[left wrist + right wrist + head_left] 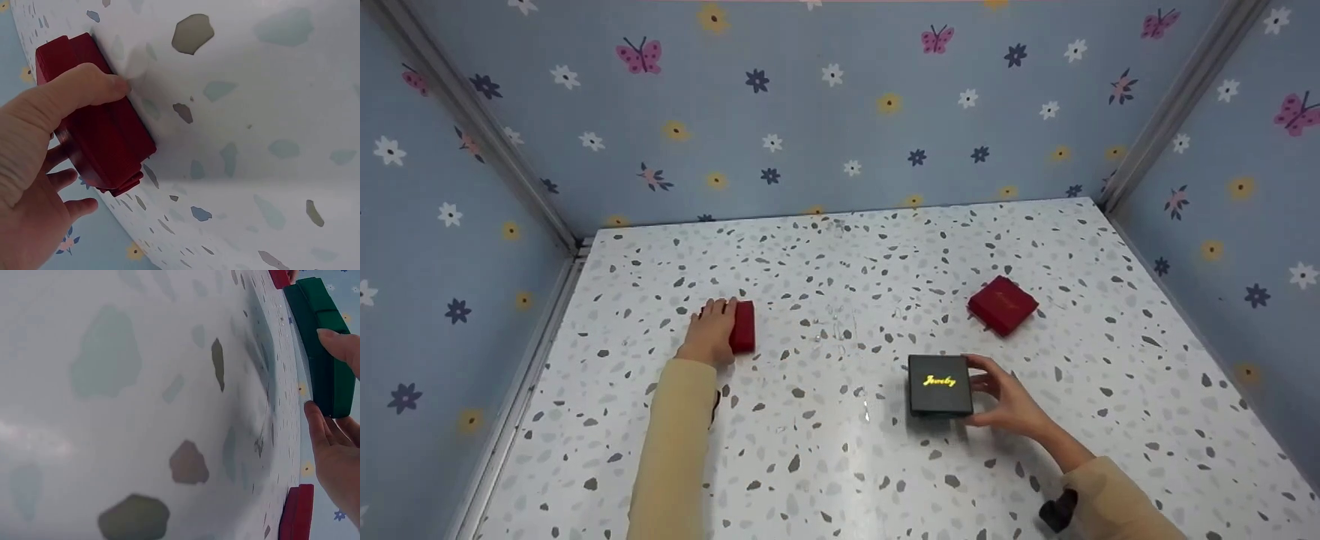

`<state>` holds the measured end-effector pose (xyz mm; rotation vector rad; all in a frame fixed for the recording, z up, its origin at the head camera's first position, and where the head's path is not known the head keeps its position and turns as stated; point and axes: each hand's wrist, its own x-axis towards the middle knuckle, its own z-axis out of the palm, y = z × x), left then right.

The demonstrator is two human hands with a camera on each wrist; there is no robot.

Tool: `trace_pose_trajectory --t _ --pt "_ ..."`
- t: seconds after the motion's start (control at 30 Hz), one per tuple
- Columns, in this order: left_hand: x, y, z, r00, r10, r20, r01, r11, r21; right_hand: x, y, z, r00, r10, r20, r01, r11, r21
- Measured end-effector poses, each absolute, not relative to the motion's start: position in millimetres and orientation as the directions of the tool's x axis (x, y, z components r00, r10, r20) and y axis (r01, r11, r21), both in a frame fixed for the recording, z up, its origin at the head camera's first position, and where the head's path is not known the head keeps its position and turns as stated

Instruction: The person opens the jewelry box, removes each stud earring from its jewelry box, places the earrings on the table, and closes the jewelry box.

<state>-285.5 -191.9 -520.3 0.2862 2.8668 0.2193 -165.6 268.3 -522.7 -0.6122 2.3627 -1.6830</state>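
Observation:
My left hand (710, 335) grips a red jewelry box (744, 327) on the left side of the table. In the left wrist view its thumb lies across the near side of the box, with the fingers round behind. On the right, my right hand (1005, 397) holds a dark green jewelry box (940, 401) by its right edge. Gold lettering reading "Jewelry" marks that lid, which looks closed. The right wrist view shows the thumb on one face of the green box (318, 354) and the fingertips at its lower end.
Behind the right hand, a second red jewelry box (1003, 304) lies turned cornerwise on the speckled white table (825, 450). Blue flowered panels (840, 105) close off the back and both sides.

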Motion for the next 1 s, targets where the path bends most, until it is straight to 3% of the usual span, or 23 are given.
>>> trace_pose_trajectory --t 0.33,1.0 --pt "-283 -194 -520 -0.959 0.218 -0.184 0.179 0.962 0.208 -168 312 -549 -0.909 -0.39 0.148 -0.266 0.266 -0.927" --pt "-251 -171 -503 -0.975 0.206 -0.085 0.189 0.966 0.174 -169 372 -557 -0.95 -0.298 0.099 -0.193 0.307 -0.932"
